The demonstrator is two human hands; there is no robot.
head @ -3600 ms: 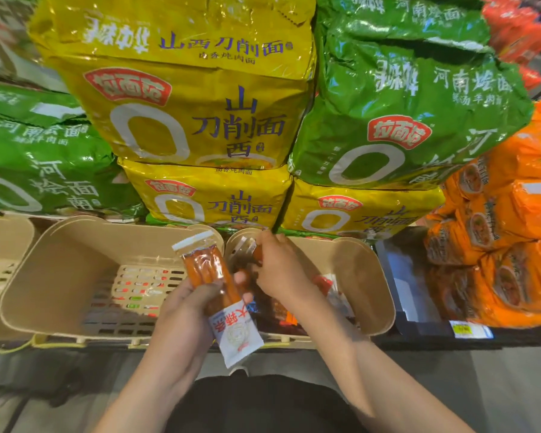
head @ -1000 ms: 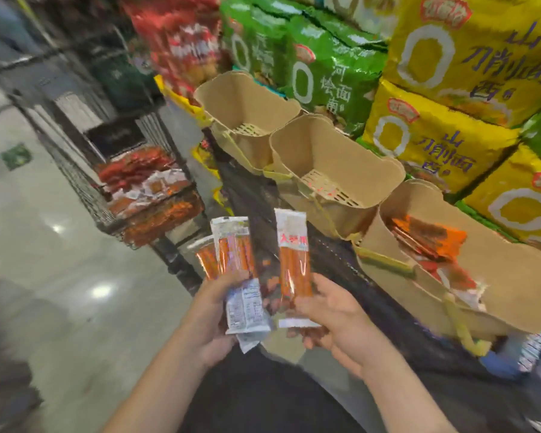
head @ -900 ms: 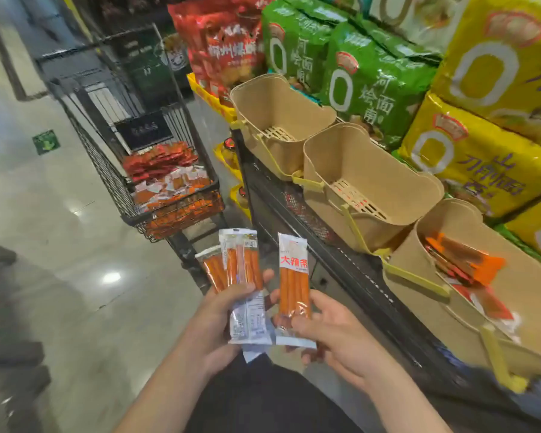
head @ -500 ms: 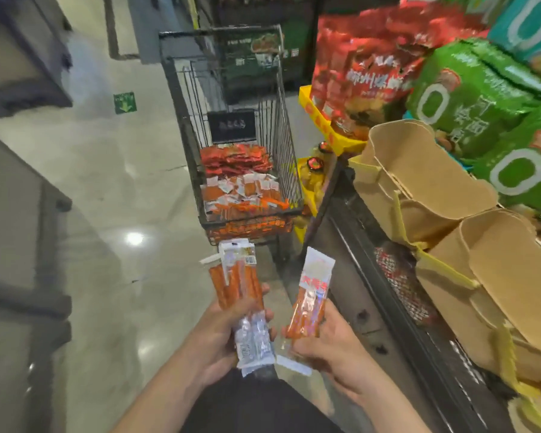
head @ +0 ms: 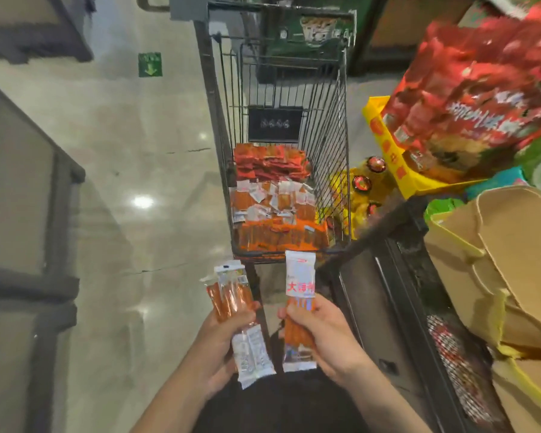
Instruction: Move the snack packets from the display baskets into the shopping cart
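From the head view, the left hand [head: 222, 342] grasps a small bunch of clear-and-white packets of orange snack sticks [head: 231, 295], and the right hand [head: 322, 335] grasps one more white-topped packet [head: 300, 285] upright. Both are held just short of the black wire shopping cart [head: 334, 135], which holds orange and red packets [head: 275, 207]. Tan display baskets [head: 494, 260] sit at right.

The left hand [head: 222, 335] is gripping a small bunch of orange snack packets [head: 231, 300]; the right hand [head: 320, 334] is gripping one packet [head: 300, 295] upright. At twelve o'clock, the wire shopping cart [head: 334, 145] is holding piled packets [head: 275, 201]. Tan display baskets [head: 497, 260] are sitting at three o'clock.
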